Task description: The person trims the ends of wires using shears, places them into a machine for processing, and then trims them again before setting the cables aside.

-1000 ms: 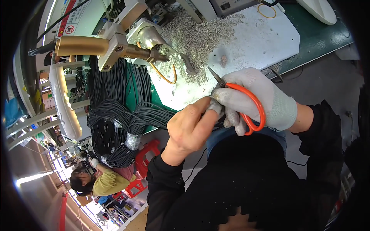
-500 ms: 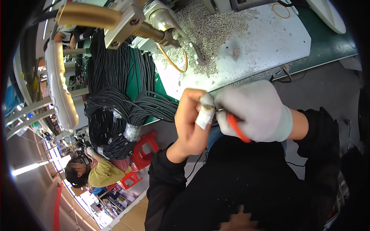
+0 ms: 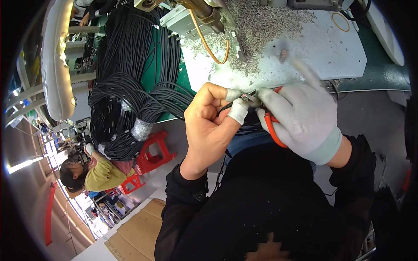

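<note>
Green desk (image 3: pixel 385 80) carries a white board (image 3: pixel 333 56) strewn with metal bits (image 3: pixel 257 37), black cables (image 3: pixel 119 48) at left. At the board's near side, left hand (image 3: pixel 213 126) pinches a cable (image 3: pixel 225 107); gloved right hand (image 3: pixel 305 115) grasps red-handled pliers (image 3: pixel 273 130) beside it.

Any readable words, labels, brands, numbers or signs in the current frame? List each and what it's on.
Readable text: none.
Grey box-shaped instrument, cut off at top edge: any markings too small to read.
Coiled black round cables: pale specks, too small to tell if print.
Red-orange-handled cutters in white-gloved right hand: no lettering visible.
White flat angular board: none visible.
</note>
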A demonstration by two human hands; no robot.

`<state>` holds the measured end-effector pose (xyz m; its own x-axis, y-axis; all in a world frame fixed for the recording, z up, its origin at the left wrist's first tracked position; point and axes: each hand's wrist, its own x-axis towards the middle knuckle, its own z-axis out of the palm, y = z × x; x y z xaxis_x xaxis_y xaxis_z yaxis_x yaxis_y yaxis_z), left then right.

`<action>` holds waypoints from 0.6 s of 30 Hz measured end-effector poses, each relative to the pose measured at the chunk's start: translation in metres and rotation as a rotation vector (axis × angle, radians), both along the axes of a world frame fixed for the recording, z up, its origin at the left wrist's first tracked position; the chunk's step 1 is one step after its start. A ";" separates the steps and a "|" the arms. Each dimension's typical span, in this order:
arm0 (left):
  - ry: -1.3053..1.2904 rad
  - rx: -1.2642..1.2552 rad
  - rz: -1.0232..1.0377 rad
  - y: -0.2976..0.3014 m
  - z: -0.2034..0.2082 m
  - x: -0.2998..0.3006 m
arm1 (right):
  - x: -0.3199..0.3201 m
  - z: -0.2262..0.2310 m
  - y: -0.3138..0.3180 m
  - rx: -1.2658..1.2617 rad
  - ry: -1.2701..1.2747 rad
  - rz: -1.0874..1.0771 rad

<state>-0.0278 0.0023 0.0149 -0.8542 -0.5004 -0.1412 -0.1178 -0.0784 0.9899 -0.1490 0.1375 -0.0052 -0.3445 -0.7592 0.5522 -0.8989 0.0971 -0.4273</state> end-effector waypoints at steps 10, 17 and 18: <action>0.006 -0.152 0.141 0.007 -0.008 -0.007 | 0.010 0.004 0.007 0.266 -0.949 0.204; -0.026 -0.079 0.082 0.011 -0.004 -0.006 | 0.021 -0.012 -0.001 -0.011 -0.606 0.041; -0.026 -0.077 0.082 0.010 -0.004 -0.005 | 0.021 -0.013 -0.001 -0.012 -0.526 0.000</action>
<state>-0.0331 0.0126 0.0105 -0.8066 -0.5785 -0.1211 -0.1399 -0.0123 0.9901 -0.1282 0.1362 -0.0178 -0.5777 -0.7536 0.3135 -0.5627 0.0895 -0.8218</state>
